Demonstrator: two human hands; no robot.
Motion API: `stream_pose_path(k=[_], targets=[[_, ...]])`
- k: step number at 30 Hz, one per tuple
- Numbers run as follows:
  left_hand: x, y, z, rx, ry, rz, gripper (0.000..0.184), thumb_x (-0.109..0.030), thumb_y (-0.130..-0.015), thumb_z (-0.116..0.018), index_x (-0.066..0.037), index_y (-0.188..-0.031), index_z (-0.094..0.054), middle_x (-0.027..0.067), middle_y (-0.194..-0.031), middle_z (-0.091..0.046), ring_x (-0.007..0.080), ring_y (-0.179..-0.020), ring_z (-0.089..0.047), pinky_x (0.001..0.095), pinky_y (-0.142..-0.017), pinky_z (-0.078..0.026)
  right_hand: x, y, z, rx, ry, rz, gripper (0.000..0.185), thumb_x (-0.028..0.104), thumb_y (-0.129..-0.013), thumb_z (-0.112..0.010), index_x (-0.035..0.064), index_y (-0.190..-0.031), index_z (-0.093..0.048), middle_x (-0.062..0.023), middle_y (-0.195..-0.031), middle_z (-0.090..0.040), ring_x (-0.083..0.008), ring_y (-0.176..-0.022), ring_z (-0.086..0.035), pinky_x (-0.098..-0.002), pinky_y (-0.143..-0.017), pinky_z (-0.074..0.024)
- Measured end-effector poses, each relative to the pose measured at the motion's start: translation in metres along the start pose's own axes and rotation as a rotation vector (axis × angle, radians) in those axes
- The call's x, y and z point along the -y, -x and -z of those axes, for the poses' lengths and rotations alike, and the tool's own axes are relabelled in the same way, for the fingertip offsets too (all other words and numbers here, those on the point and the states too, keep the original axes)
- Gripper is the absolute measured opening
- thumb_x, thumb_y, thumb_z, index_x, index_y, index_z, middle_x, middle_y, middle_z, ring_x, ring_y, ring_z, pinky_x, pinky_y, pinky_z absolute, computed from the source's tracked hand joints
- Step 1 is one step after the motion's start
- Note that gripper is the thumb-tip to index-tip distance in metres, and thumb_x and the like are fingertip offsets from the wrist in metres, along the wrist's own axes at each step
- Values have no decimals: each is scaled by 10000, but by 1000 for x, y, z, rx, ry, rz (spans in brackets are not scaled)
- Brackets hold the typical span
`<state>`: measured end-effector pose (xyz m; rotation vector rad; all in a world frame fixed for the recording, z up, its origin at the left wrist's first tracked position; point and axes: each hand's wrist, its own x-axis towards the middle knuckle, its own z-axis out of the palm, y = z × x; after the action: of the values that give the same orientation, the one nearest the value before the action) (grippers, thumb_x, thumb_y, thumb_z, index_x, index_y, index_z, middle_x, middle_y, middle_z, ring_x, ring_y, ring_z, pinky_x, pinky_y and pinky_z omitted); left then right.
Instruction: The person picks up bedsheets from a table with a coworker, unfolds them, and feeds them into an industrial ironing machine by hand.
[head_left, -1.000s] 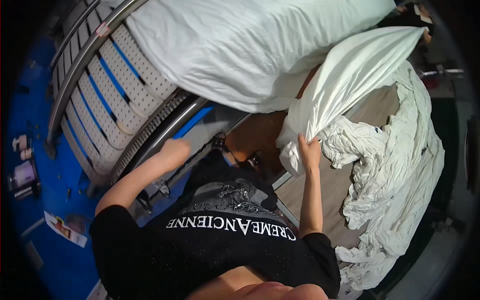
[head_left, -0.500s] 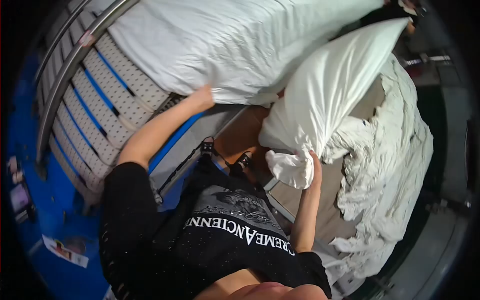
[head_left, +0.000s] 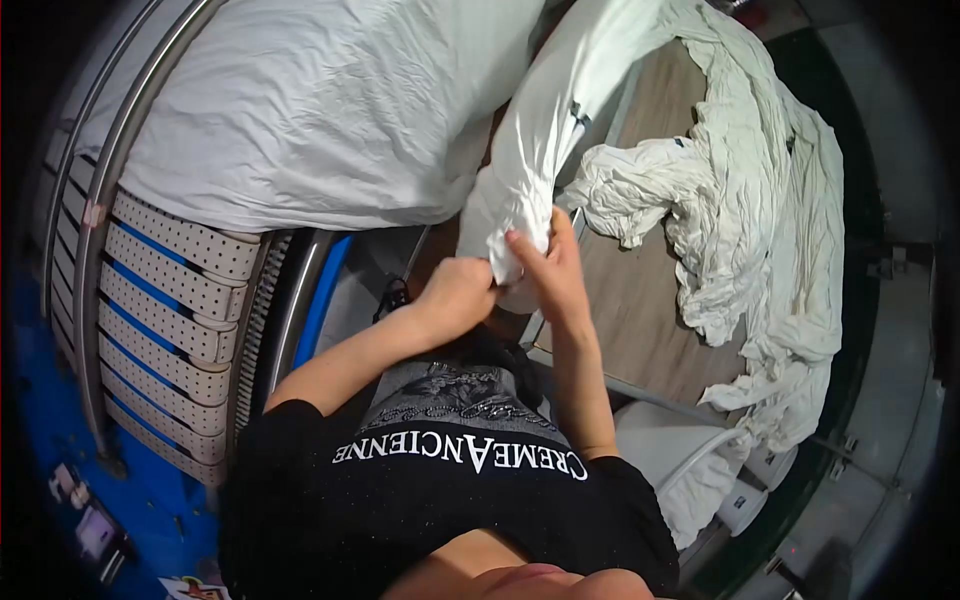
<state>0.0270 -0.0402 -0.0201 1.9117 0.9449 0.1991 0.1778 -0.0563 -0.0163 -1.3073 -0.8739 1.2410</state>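
A long white sheet stretches from my hands toward the top of the view, its near end gathered into folds. My right hand is closed around this bunched end, thumb on top. My left hand is a fist against the left side of the same end, its fingertips hidden, pinching the cloth's edge. Left of them, a broad smooth white cloth lies over perforated belts, apart from both hands.
A crumpled heap of white linen covers much of the wood-look surface on the right. A curved metal rail runs along the left over blue flooring. White linen also hangs at lower right.
My left hand has left the edge of the broad cloth and come right to the sheet's end. My right hand has moved left and up with the sheet, which is now narrower and drawn out.
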Motion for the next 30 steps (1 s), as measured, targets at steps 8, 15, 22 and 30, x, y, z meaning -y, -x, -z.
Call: stream_pose_path(k=[8,15,22,30], targets=[[7,10,11,82,1199,166,380,-372,-914,-455,-15,-906,-585,16,-692,-590,54,-511,-511,164,-412,-374,-2,19,-13,10,-848,-612,370,288,-828,-602,2,-1051,-532,-120,-893,-625,-213,-727,-632,-292,-632,-528],[26,23,26,221,672,322,455,-395,-918,-421,5,-819,-614,95,-711,-647,138,-586,-604,249,-497,-458,-12,52,15,128,-35,-523,384,295,-804,-646,-17,-1017,-575,-60,-865,-625,-104,-742,-574,-261,-641,-457],[139,42,57,-374,-863,51,178,-195,-738,-564,-35,-811,-590,103,-899,-581,271,-884,-548,358,-690,-456,-7,49,69,-317,1249,-118,368,360,-808,-588,0,-874,-558,-172,-633,-584,-332,-612,-590,-403,-563,-448],[205,53,91,21,-1355,-81,138,-150,-691,-527,-69,-781,-594,34,-780,-528,184,-795,-511,282,-657,-412,-63,40,33,-61,581,-186,316,260,-921,-441,-28,-992,-552,-90,-813,-594,-113,-744,-508,-265,-688,-414]])
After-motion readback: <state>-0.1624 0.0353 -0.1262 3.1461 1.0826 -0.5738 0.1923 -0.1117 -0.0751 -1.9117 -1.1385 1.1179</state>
